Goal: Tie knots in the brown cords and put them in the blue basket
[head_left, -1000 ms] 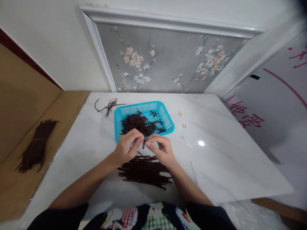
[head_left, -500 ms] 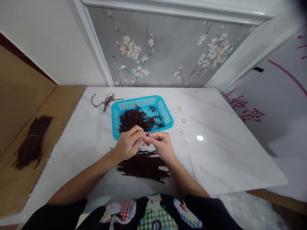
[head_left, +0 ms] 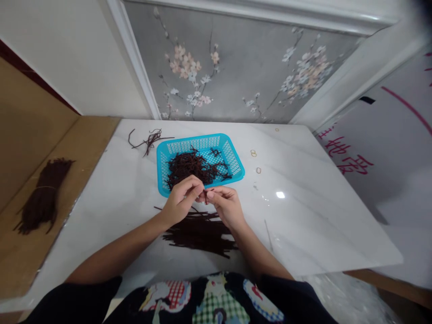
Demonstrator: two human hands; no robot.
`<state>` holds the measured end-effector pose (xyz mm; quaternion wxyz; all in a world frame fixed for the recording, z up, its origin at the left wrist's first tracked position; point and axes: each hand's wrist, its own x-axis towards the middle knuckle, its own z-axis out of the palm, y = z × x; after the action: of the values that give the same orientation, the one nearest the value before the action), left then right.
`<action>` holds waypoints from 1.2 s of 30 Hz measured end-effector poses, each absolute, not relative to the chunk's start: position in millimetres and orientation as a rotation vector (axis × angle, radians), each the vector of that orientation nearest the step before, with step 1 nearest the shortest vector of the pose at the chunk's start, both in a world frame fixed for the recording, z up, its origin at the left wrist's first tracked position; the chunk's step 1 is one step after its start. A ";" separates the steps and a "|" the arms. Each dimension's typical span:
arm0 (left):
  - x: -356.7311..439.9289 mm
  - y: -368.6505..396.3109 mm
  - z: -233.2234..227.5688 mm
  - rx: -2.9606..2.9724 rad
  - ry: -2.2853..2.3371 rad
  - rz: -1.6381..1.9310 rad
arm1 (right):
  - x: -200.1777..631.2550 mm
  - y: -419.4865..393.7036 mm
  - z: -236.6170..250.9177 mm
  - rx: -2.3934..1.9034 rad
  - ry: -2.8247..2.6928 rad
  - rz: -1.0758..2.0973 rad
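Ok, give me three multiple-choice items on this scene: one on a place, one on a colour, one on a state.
1. Where does the straightened pile of dark strands lie?
A. in the basket
B. on the white table below the hands
C. on the brown board

2. What colour is the basket?
A. turquoise blue
B. red
C. yellow

3. How are the left hand and right hand occupied?
A. both flat on the table
B. one inside the basket
C. fingertips together, pinching one dark strand

Answers: 1 B, the pile sits on bare tabletop near the person's wrists. 2 A, its mesh walls are turquoise. 3 C, thumbs and forefingers of both hands meet on the strand just in front of the basket.
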<state>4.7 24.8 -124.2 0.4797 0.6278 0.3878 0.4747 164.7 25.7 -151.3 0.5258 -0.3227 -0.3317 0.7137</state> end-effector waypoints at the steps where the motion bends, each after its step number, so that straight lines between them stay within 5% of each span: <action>1: 3.4 26.2 -124.0 1.529 0.932 1.145 | 166.3 26.3 -151.8 -0.786 -0.808 1.696; 22: 0.2 26.7 -114.1 1.448 1.169 1.121 | 181.2 23.6 -146.5 -0.889 -1.176 1.230; 36: -5.3 22.0 -97.5 1.425 1.110 1.112 | 187.1 20.8 -139.8 -0.820 -1.392 1.468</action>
<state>-5.3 22.0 -97.5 0.4885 0.5861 0.4568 0.4574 187.1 20.8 -139.8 0.4612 -0.3333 -0.5659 0.5966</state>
